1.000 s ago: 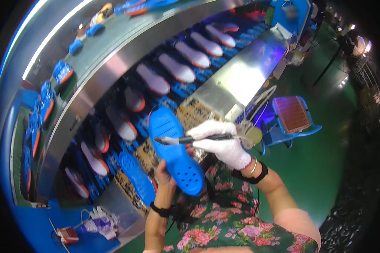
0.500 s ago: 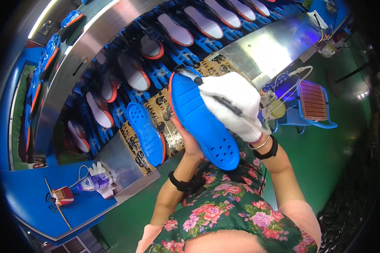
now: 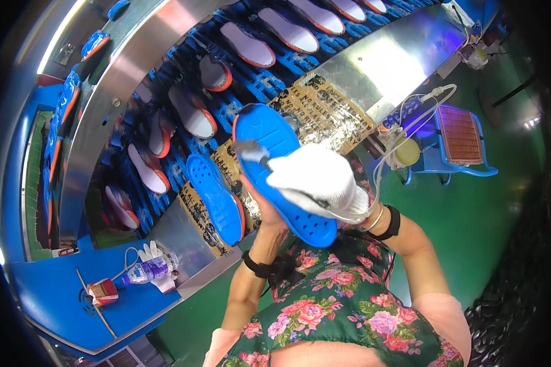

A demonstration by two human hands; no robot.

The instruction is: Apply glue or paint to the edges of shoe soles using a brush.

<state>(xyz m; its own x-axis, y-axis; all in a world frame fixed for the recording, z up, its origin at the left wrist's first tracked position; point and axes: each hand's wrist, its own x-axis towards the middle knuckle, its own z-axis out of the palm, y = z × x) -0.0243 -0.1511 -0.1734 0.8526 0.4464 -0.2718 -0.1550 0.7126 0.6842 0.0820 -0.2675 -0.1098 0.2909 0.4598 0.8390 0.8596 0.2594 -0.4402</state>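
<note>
My left hand (image 3: 264, 211) grips a blue shoe sole (image 3: 275, 165) from underneath and holds it tilted above the bench edge. My right hand (image 3: 317, 181), in a white glove, is closed on a small brush (image 3: 251, 151) whose bristles press on the upper half of that sole. A second blue sole (image 3: 217, 199) with an orange rim lies on the cardboard-covered bench (image 3: 321, 104), just left of my left hand.
A blue conveyor (image 3: 183, 98) carries several grey and orange soles past the bench. A small pot (image 3: 405, 151) and a blue tray with a red grid (image 3: 460, 136) stand at the right. A plastic bottle (image 3: 146, 270), white gloves and a red tin sit lower left.
The held sole has swung from lying across to standing lengthwise toward me. My right hand has moved over its surface and the brush tip now sits near the sole's upper end.
</note>
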